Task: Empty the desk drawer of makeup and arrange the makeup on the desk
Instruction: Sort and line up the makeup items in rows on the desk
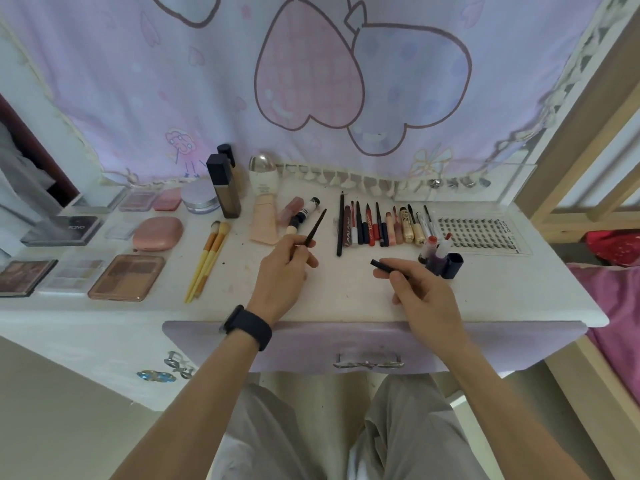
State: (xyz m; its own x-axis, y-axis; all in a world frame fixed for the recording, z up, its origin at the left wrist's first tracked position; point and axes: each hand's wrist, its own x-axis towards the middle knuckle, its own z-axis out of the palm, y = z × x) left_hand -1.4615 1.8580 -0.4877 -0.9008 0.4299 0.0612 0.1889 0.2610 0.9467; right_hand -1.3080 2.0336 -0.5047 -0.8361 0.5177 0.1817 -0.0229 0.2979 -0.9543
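Note:
My left hand [280,275] pinches a thin dark pencil [316,227] that points up and away over the white desk [346,299]. My right hand [420,289] grips a short dark stick [382,265] that juts out to the left. Between and beyond the hands lies a row of pencils, liners and lip tubes [381,226]. The lilac drawer front [374,344] with its metal handle [369,362] sits shut below my wrists.
Palettes and compacts [126,277] fill the desk's left side, with two yellow brushes [207,261] beside them. Bottles [225,188] stand at the back by the curtain. A lash tray [479,233] and small bottles [441,252] lie at the right. A pink bed [620,299] borders the desk.

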